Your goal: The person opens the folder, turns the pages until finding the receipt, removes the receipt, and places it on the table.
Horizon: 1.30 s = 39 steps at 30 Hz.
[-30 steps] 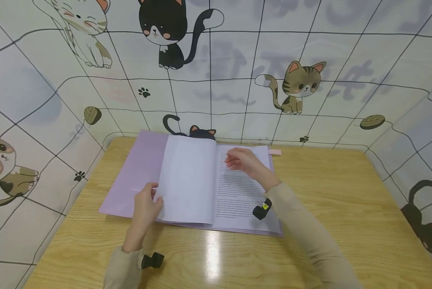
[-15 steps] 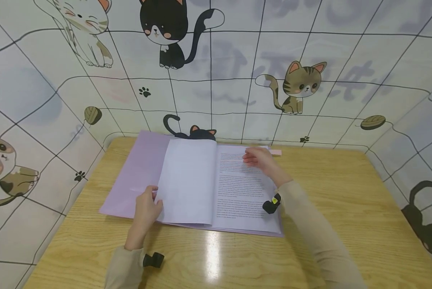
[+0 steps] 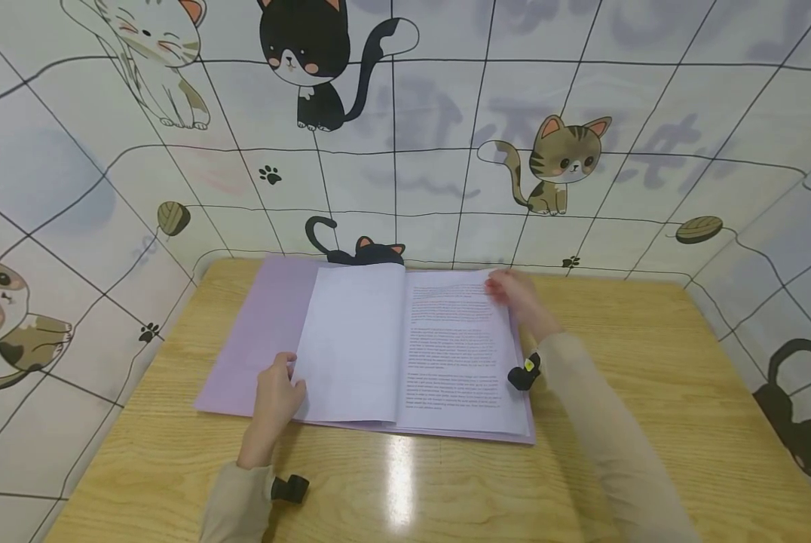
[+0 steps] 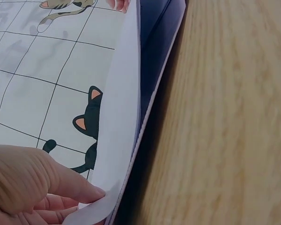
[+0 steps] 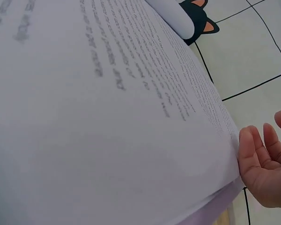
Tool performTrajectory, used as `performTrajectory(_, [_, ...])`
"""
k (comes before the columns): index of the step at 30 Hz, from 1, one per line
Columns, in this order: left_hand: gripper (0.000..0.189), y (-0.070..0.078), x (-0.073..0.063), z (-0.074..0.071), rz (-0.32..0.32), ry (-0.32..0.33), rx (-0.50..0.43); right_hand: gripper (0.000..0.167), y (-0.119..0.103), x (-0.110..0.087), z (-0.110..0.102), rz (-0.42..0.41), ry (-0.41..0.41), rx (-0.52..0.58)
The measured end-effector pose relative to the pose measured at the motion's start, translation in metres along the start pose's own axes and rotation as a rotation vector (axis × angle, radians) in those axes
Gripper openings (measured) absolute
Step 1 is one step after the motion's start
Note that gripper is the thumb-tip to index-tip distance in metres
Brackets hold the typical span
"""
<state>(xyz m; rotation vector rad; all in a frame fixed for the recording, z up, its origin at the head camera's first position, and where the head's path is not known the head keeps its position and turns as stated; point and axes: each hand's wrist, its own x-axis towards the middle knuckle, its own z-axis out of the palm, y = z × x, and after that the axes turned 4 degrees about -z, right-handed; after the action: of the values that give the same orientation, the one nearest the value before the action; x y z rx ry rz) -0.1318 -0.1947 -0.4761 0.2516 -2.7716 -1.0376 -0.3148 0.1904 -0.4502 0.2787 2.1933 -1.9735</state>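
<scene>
A lilac folder [image 3: 263, 302] lies spread on the table, holding white sheets. Its left page [image 3: 351, 339] is blank; the right page [image 3: 453, 354] carries printed text. At the blank page's lower left edge is my left hand [image 3: 278, 392]. In the left wrist view, that hand [image 4: 42, 183] pinches the sheet's edge, thumb on top and fingers underneath. My right hand [image 3: 517, 294], blurred in the head view, is at the printed page's upper right corner. Seen from the right wrist, this hand [image 5: 267, 164] touches the page's edge with bent fingers, its thumb apart from them.
The wooden table [image 3: 622, 362] extends on both sides of the folder and in front of it. Behind it rises a wall [image 3: 433, 188] covered in cat drawings. A small black device [image 3: 290, 489] sits at my left cuff, another [image 3: 524, 372] at my right.
My right hand has moved right across the printed page to its upper right corner, uncovering more text. The left hand stays at the blank page's edge, and the folder has shifted slightly.
</scene>
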Motion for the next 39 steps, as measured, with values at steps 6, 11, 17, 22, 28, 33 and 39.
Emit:
performTrajectory(6, [0.04, -0.003, 0.0, 0.002, -0.014, -0.026, -0.004, 0.035, -0.006, 0.006, -0.004, -0.028, 0.077, -0.039])
performTrajectory(11, [0.04, -0.004, 0.001, 0.004, -0.017, -0.027, 0.004, 0.04, -0.01, 0.007, -0.006, -0.065, 0.133, -0.113])
performTrajectory(17, [0.038, -0.003, 0.001, 0.005, -0.026, -0.024, 0.012, 0.038, -0.009, 0.009, -0.011, -0.076, 0.152, -0.118])
performTrajectory(22, [0.027, -0.005, 0.001, 0.007, 0.023, -0.031, 0.017, 0.041, -0.011, 0.011, -0.012, -0.049, 0.125, -0.122])
performTrajectory(28, [0.019, -0.009, 0.002, 0.01, 0.097, -0.044, -0.014, 0.042, -0.017, 0.01, -0.011, -0.032, 0.106, -0.13])
performTrajectory(33, [0.019, -0.011, 0.003, 0.009, 0.054, -0.069, -0.043, 0.042, -0.018, 0.008, -0.009, -0.042, 0.111, -0.195])
performTrajectory(39, [0.029, -0.012, 0.003, 0.007, 0.033, -0.128, -0.042, 0.043, -0.016, 0.004, -0.01, -0.102, 0.105, -0.276])
